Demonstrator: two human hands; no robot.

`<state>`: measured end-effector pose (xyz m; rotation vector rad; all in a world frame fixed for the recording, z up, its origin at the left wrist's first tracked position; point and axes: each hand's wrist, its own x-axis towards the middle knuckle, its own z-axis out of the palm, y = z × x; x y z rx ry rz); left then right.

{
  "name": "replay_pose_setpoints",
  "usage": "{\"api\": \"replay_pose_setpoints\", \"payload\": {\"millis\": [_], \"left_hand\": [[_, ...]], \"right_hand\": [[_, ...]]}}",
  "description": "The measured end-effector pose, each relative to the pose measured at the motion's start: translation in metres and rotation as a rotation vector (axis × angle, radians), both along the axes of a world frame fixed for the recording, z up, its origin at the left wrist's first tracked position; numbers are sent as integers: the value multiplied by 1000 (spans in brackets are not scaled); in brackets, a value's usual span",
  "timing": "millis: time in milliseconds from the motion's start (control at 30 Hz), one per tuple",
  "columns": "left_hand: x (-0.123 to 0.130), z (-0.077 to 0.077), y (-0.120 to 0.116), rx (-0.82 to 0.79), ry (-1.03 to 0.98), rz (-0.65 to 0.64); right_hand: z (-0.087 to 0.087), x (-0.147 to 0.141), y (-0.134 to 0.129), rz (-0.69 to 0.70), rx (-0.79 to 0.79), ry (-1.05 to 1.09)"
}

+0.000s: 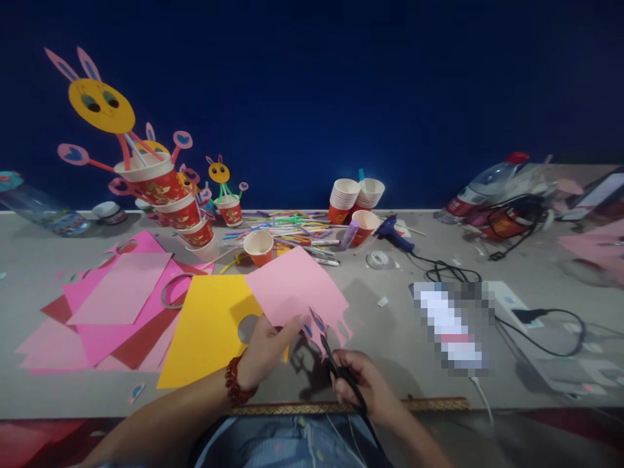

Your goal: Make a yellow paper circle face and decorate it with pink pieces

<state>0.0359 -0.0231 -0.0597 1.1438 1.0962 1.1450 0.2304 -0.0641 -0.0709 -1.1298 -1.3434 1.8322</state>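
My left hand [268,351], with a beaded bracelet at its wrist, holds a pink sheet [298,283] by its lower edge. Blue ovals are on the sheet's lower part, and its lower right edge is cut into strips. My right hand [363,383] is closed round the handles of black scissors [345,375]. The scissor blades meet the sheet's lower edge beside the blue ovals. A yellow sheet [195,331] lies under my left forearm and partly under the pink sheet.
Pink and red sheets [117,289] are piled at left. Rabbit-faced cup figures [101,107] stand behind them. Paper cups [345,195], pens, a blue glue gun [394,235] and tape [377,260] are at the back. A blurred phone [451,331] and power strip [531,338] lie right.
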Motion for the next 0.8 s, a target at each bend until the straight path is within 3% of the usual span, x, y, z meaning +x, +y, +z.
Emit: {"api": "replay_pose_setpoints", "payload": {"millis": [333, 800], "left_hand": [[0, 6, -1, 19, 32, 51], [3, 10, -4, 18, 21, 70]], "right_hand": [[-10, -3, 0, -17, 57, -9], [-10, -5, -1, -34, 54, -2]]}}
